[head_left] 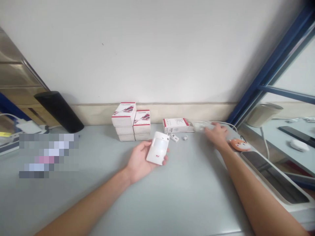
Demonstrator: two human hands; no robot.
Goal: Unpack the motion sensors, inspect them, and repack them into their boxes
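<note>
My left hand [141,162] is wrapped round a white motion sensor [157,149] with a domed lens and a small red mark, held tilted above the table. Stretched out to the right, my right hand [217,134] has its fingers apart, beside a clear plastic piece [199,126]; whether they touch is blurred. That piece lies at the right end of a white and red box [176,124] on its side. Just in front of the box are a small white bracket [174,137] and a smaller white part [185,138].
White and red boxes [124,113] stand stacked by the wall. A black cylinder [60,111] leans at left, near a power strip [10,144] and a pixelated patch. An orange animal-faced case [240,145] and a dark-topped white device [273,177] lie at right, beside a blue-framed mirror [290,131].
</note>
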